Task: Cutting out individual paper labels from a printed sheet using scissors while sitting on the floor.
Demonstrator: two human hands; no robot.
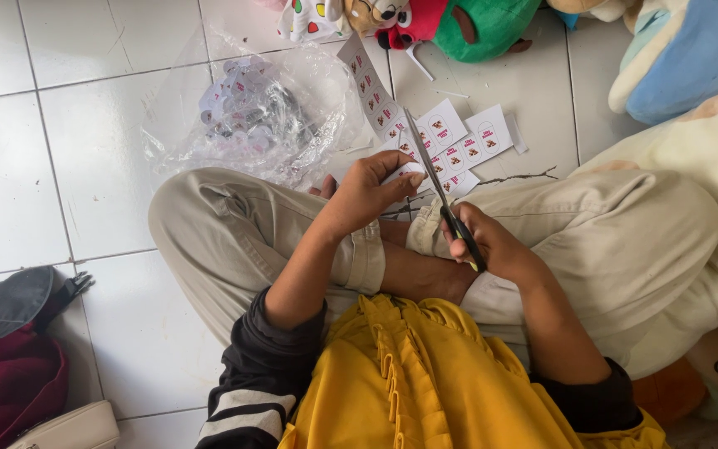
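Now snipping slowly along the sticker sheet (399,173) above the lap — left hand (369,189) pinching it flat, right hand (492,243) gripping the scissors (440,188) — keeping fingers away from the blades, turning the paper, not the scissors.

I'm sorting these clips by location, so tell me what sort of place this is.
Probably a room in a home, used for craft work on the floor: white floor tiles, plush toys piled along the edge, and a person sitting cross-legged, cutting printed sticker sheets with scissors.
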